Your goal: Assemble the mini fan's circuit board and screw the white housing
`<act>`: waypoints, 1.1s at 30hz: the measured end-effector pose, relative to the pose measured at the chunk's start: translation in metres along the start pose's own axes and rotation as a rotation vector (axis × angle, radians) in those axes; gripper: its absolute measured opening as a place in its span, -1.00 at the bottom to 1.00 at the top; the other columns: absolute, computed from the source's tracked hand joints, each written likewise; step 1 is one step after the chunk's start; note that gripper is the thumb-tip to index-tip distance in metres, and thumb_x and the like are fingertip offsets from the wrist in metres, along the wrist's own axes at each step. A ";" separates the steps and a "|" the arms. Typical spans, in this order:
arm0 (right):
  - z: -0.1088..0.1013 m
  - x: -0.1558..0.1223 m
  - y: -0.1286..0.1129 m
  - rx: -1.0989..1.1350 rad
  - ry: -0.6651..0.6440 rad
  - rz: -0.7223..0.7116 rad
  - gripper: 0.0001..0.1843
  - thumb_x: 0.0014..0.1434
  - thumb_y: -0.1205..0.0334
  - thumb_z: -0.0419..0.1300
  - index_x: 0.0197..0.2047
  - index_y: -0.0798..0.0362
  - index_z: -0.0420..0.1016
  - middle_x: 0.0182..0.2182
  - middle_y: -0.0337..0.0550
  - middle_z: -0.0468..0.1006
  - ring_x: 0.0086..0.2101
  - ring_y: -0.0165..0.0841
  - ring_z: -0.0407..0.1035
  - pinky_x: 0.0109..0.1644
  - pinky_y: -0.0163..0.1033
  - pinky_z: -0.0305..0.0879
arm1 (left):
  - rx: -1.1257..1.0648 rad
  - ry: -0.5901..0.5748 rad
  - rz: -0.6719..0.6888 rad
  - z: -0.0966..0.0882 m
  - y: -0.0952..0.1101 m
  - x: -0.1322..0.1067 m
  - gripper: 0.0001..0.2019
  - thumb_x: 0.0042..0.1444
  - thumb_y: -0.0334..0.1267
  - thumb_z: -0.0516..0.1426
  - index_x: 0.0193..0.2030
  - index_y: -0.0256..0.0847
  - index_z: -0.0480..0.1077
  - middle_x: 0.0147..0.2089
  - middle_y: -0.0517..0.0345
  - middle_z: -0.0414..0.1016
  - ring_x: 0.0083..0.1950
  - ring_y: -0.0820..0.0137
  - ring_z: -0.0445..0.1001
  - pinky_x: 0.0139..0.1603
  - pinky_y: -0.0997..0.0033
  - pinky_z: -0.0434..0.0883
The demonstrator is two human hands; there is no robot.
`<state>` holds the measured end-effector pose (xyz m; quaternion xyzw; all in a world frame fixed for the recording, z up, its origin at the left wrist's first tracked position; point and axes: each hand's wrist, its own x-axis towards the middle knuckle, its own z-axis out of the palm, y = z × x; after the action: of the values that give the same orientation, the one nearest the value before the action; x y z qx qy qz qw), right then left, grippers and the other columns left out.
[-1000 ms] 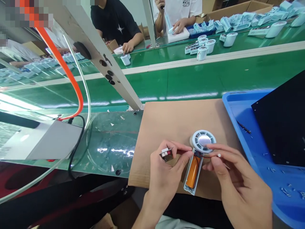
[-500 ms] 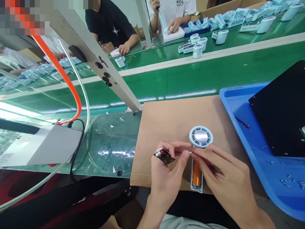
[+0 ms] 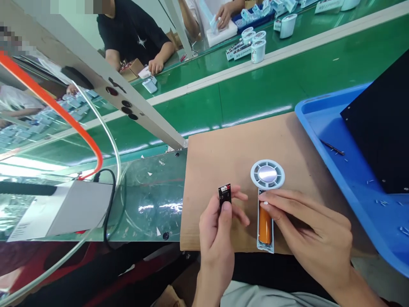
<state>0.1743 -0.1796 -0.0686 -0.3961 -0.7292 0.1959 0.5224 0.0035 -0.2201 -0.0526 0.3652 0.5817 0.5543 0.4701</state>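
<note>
Between thumb and fingers my left hand (image 3: 219,234) holds upright a small black circuit board (image 3: 225,194) with white and red connectors along its top. My right hand (image 3: 315,228) pinches a tiny white connector (image 3: 266,203) over the handle of a light blue handheld fan (image 3: 267,174). The fan lies face up, its round grille away from me. In its open handle sits an orange battery cell (image 3: 265,226), partly covered by my right fingers. Any wires on the connector are too small to make out.
A cardboard sheet (image 3: 220,153) lies under the fan. To the right is a blue tray (image 3: 306,119) with a black panel (image 3: 383,128), a dark thin tool and small screws. A slanted metal post (image 3: 143,106) rises left, near a white box (image 3: 76,209). Co-workers sit across the green conveyor (image 3: 243,100).
My hands have drawn apart. The left has moved leftward, turning the circuit board upright, while the right stays over the handle with the white connector. The view has shifted slightly.
</note>
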 end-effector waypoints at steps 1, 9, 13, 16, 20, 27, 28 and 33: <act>0.000 0.000 0.000 0.019 -0.012 -0.001 -0.79 0.51 0.52 0.31 0.06 0.04 0.65 0.04 -0.29 0.66 0.02 -0.53 0.59 0.35 -0.52 0.47 | 0.017 -0.001 -0.018 0.000 0.001 -0.001 -0.58 0.57 0.07 0.18 0.24 -0.20 0.63 -0.10 0.03 0.65 -0.36 0.46 0.42 -0.24 0.40 0.47; 0.000 0.004 -0.002 0.144 -0.052 0.115 -0.88 0.52 0.44 0.33 0.00 0.02 0.59 -0.14 -0.36 0.62 -0.28 -0.60 0.46 -0.17 -0.50 0.45 | 0.106 -0.087 -0.087 0.001 0.004 -0.007 -0.40 0.58 0.28 0.04 0.33 -0.13 0.62 -0.26 0.13 0.40 -0.33 0.40 0.25 -0.27 0.40 0.38; 0.001 0.006 -0.001 0.160 -0.051 0.062 -0.84 0.51 0.52 0.30 0.02 0.07 0.57 -0.08 -0.27 0.61 -0.12 -0.56 0.52 0.06 -0.48 0.49 | 0.054 -0.107 -0.040 0.001 -0.001 -0.007 -0.50 0.55 0.21 0.15 0.27 -0.14 0.62 -0.25 0.13 0.46 -0.37 0.44 0.26 -0.30 0.44 0.38; 0.001 0.006 0.000 0.162 -0.069 0.042 -0.85 0.52 0.52 0.26 0.01 0.09 0.56 -0.06 -0.24 0.59 -0.06 -0.55 0.51 0.14 -0.48 0.47 | 0.032 -0.099 -0.035 0.000 -0.004 -0.008 -0.58 0.54 0.16 0.20 0.22 -0.11 0.60 -0.24 0.15 0.48 -0.35 0.45 0.29 -0.30 0.50 0.39; 0.002 0.005 0.000 0.161 -0.072 0.041 -0.86 0.54 0.51 0.24 0.03 0.10 0.55 -0.05 -0.27 0.58 -0.05 -0.59 0.49 0.16 -0.52 0.44 | 0.009 -0.147 -0.032 0.000 -0.005 -0.010 -0.65 0.57 0.11 0.18 0.15 -0.10 0.60 -0.20 0.15 0.55 -0.37 0.49 0.26 -0.28 0.53 0.41; 0.000 0.004 -0.002 0.259 -0.077 0.121 -0.85 0.51 0.51 0.31 -0.01 0.06 0.57 -0.07 -0.34 0.58 -0.12 -0.64 0.49 0.06 -0.60 0.42 | 0.053 -0.133 -0.036 0.001 -0.005 -0.009 -0.65 0.56 0.12 0.20 0.17 -0.08 0.59 -0.33 0.27 0.40 -0.41 0.53 0.21 -0.29 0.59 0.41; -0.001 0.005 -0.002 0.263 -0.074 0.124 -0.84 0.50 0.51 0.31 -0.01 0.06 0.57 -0.07 -0.34 0.58 -0.13 -0.65 0.48 0.03 -0.61 0.41 | 0.057 -0.136 -0.034 0.001 -0.006 -0.008 -0.65 0.56 0.12 0.20 0.17 -0.07 0.59 -0.33 0.27 0.38 -0.41 0.54 0.21 -0.29 0.60 0.41; 0.001 0.006 -0.001 0.269 -0.053 0.077 -0.87 0.51 0.52 0.29 -0.02 0.11 0.56 -0.09 -0.29 0.58 -0.11 -0.63 0.48 0.09 -0.58 0.43 | 0.036 -0.138 0.033 0.002 -0.008 -0.004 -0.68 0.57 0.08 0.21 0.16 -0.08 0.59 -0.26 0.26 0.45 -0.42 0.61 0.27 -0.32 0.65 0.40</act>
<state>0.1724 -0.1754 -0.0648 -0.3450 -0.6943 0.3221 0.5433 0.0077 -0.2246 -0.0601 0.4204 0.5518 0.5250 0.4931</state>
